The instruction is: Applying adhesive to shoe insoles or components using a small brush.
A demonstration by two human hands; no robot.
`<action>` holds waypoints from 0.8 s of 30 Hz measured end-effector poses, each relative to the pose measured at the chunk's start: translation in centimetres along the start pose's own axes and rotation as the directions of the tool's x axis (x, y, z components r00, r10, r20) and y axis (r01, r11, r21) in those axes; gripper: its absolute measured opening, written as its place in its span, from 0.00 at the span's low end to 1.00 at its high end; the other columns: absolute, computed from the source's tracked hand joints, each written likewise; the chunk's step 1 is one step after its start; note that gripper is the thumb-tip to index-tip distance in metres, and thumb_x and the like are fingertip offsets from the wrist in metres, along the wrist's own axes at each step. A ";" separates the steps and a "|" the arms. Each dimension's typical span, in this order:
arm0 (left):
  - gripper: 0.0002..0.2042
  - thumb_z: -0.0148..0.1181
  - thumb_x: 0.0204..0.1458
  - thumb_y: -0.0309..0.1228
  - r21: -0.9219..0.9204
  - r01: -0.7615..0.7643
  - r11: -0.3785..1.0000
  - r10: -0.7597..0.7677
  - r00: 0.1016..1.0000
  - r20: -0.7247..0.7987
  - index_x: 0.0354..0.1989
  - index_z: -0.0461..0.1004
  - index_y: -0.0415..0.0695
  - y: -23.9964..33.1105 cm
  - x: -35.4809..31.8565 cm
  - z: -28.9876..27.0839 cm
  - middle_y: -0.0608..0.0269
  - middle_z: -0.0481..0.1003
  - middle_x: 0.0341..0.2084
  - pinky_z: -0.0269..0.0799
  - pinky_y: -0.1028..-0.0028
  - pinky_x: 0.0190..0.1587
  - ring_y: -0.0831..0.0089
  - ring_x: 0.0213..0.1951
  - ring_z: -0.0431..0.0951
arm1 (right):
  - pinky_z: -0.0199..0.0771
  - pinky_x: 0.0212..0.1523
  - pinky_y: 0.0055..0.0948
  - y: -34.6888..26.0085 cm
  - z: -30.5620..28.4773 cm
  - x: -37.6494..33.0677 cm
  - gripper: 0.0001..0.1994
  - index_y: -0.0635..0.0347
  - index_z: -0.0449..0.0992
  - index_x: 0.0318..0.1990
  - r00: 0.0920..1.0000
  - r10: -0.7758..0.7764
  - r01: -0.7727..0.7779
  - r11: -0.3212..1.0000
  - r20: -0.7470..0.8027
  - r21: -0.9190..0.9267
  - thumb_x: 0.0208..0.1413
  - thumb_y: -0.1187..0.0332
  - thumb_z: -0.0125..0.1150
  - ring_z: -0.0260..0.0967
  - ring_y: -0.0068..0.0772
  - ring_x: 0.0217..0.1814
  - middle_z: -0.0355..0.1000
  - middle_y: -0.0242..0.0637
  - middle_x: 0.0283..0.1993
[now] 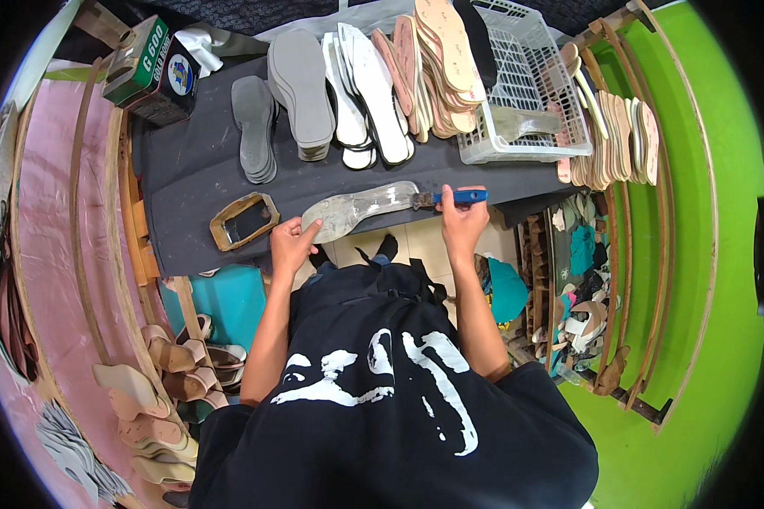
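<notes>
A grey shoe insole (344, 215) with a glossy, wet-looking streak along its middle spans the space between my hands, over the table's near edge. My left hand (292, 244) pinches its wide end, thumb on top. In my right hand (462, 224) is a brush (462, 196) with a blue and reddish handle. The brush's dark tip touches or lies just over the insole's narrow end; its bristles are hard to make out. Left of my left hand stands an open pot (244, 222) with a crusted, yellowish-brown rim and something dark inside.
On the dark-covered table (191, 157) stand grey insoles (301, 93), white insoles (373, 97), beige insoles (446, 59) and a white plastic crate (518, 153). A green and white tin (154, 76) is at the far left. Wooden racks (662, 229) holding shoe parts flank me.
</notes>
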State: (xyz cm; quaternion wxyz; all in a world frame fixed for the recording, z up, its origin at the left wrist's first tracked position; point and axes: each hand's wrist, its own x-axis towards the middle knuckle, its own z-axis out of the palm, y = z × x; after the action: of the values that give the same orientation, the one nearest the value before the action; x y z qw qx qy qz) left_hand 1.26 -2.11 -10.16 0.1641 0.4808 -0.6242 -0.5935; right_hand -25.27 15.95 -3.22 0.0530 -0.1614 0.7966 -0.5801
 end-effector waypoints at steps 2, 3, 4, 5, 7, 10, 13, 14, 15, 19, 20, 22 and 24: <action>0.21 0.73 0.59 0.39 -0.023 0.011 1.000 -0.011 1.000 0.001 0.21 0.71 0.41 0.3 -0.1 0.3 0.73 0.68 0.13 0.64 0.78 0.18 0.82 0.16 0.76 | 0.82 0.31 0.27 -0.7 1.4 -1.2 0.12 0.67 0.73 0.37 0.997 -0.035 0.028 0.995 0.070 0.099 0.61 0.71 0.73 0.81 0.25 0.29 0.79 0.38 0.28; 0.18 0.73 0.60 0.39 -0.047 0.022 0.999 -0.022 1.000 0.008 0.24 0.75 0.41 0.5 -0.1 0.4 0.74 0.69 0.14 0.65 0.80 0.18 0.84 0.16 0.74 | 0.83 0.31 0.27 -1.0 2.6 -2.0 0.12 0.67 0.74 0.37 0.993 -0.025 0.007 0.988 0.114 0.154 0.61 0.72 0.73 0.81 0.25 0.29 0.80 0.38 0.29; 0.18 0.73 0.60 0.39 -0.043 0.020 0.999 -0.019 1.000 0.012 0.24 0.75 0.41 0.5 0.0 0.3 0.74 0.69 0.14 0.65 0.80 0.18 0.84 0.16 0.74 | 0.82 0.31 0.28 -1.4 3.8 -2.8 0.12 0.66 0.74 0.38 0.983 -0.048 0.015 0.984 0.180 0.180 0.61 0.71 0.74 0.81 0.25 0.30 0.80 0.38 0.29; 0.21 0.73 0.59 0.39 -0.038 0.017 0.999 -0.016 1.000 0.015 0.21 0.71 0.42 0.5 0.1 0.1 0.73 0.67 0.13 0.64 0.78 0.18 0.83 0.16 0.75 | 0.82 0.31 0.29 -1.4 5.2 -3.6 0.13 0.66 0.75 0.37 0.966 -0.077 0.041 0.988 0.246 0.147 0.59 0.68 0.76 0.81 0.26 0.29 0.80 0.39 0.29; 0.23 0.73 0.59 0.39 -0.035 0.014 0.999 -0.013 1.000 0.025 0.18 0.67 0.42 0.6 -0.2 0.1 0.72 0.65 0.11 0.63 0.76 0.18 0.81 0.16 0.77 | 0.79 0.29 0.31 -2.2 6.9 -4.6 0.15 0.64 0.74 0.36 0.906 -0.204 0.196 0.979 0.371 0.058 0.57 0.66 0.77 0.80 0.28 0.26 0.79 0.41 0.27; 0.24 0.73 0.59 0.38 -0.057 0.027 0.998 -0.027 1.000 0.009 0.18 0.65 0.43 0.6 -0.2 0.1 0.72 0.64 0.11 0.63 0.77 0.18 0.81 0.15 0.76 | 0.78 0.28 0.31 -1.5 6.6 -4.4 0.15 0.64 0.74 0.36 0.895 -0.226 0.234 0.972 0.384 0.027 0.57 0.66 0.78 0.79 0.28 0.26 0.79 0.41 0.27; 0.24 0.73 0.59 0.38 -0.035 0.014 0.999 -0.014 1.000 0.002 0.18 0.65 0.42 -0.2 -0.1 0.1 0.73 0.64 0.11 0.62 0.77 0.18 0.81 0.16 0.77 | 0.79 0.29 0.30 -0.3 4.1 -2.5 0.14 0.64 0.74 0.37 0.955 -0.126 0.116 0.992 0.270 0.055 0.58 0.68 0.77 0.79 0.25 0.27 0.80 0.39 0.27; 0.24 0.73 0.59 0.38 -0.024 0.001 1.000 -0.001 1.000 -0.006 0.18 0.65 0.42 -0.4 -0.1 0.2 0.73 0.64 0.11 0.62 0.77 0.18 0.81 0.16 0.77 | 0.80 0.29 0.28 0.8 2.9 -1.8 0.14 0.65 0.74 0.38 0.969 -0.097 0.083 0.994 0.225 0.070 0.59 0.69 0.76 0.79 0.24 0.28 0.80 0.38 0.28; 0.24 0.73 0.59 0.38 -0.014 -0.013 1.000 0.012 1.000 -0.012 0.18 0.65 0.42 -0.5 0.0 0.4 0.73 0.64 0.11 0.62 0.77 0.18 0.81 0.16 0.77 | 0.80 0.29 0.27 0.9 1.8 -0.9 0.13 0.66 0.74 0.39 0.982 -0.067 0.053 0.995 0.178 0.085 0.59 0.70 0.76 0.79 0.23 0.28 0.80 0.38 0.29; 0.24 0.73 0.59 0.38 -0.010 0.007 1.000 -0.007 1.000 -0.001 0.19 0.66 0.42 0.5 -0.3 0.4 0.73 0.65 0.11 0.61 0.77 0.18 0.81 0.16 0.78 | 0.82 0.31 0.24 1.5 -0.5 2.3 0.13 0.67 0.71 0.42 0.992 0.034 -0.043 0.997 0.125 0.070 0.61 0.74 0.74 0.80 0.24 0.31 0.80 0.39 0.33; 0.24 0.73 0.59 0.38 -0.023 0.004 1.000 -0.004 1.000 -0.002 0.18 0.66 0.42 0.4 -0.2 0.4 0.73 0.65 0.11 0.61 0.77 0.18 0.81 0.16 0.78 | 0.82 0.31 0.24 1.5 -0.4 2.7 0.13 0.67 0.71 0.43 0.988 0.013 -0.020 0.999 0.153 0.045 0.61 0.74 0.74 0.80 0.24 0.31 0.80 0.39 0.33; 0.24 0.73 0.59 0.38 -0.034 0.000 0.999 0.000 1.000 0.000 0.18 0.66 0.42 -0.1 -0.1 0.4 0.73 0.65 0.11 0.61 0.77 0.18 0.81 0.16 0.78 | 0.82 0.32 0.24 0.5 0.1 3.0 0.13 0.67 0.71 0.43 0.984 -0.004 0.000 1.000 0.177 0.022 0.61 0.74 0.74 0.80 0.24 0.31 0.80 0.39 0.33; 0.23 0.73 0.59 0.39 -0.023 -0.012 1.000 0.012 1.000 0.008 0.19 0.67 0.42 -0.4 0.0 0.1 0.73 0.65 0.11 0.61 0.78 0.18 0.81 0.16 0.77 | 0.81 0.31 0.25 -0.6 1.9 2.1 0.14 0.67 0.73 0.42 0.969 -0.073 0.032 0.984 0.235 0.175 0.60 0.72 0.75 0.81 0.23 0.31 0.80 0.37 0.31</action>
State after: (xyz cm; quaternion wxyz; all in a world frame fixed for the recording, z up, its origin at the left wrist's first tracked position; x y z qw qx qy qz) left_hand 1.33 -2.04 -10.51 0.1704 0.4726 -0.6210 -0.6016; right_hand -26.64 13.35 -3.07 0.1470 -0.2466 0.7276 -0.6231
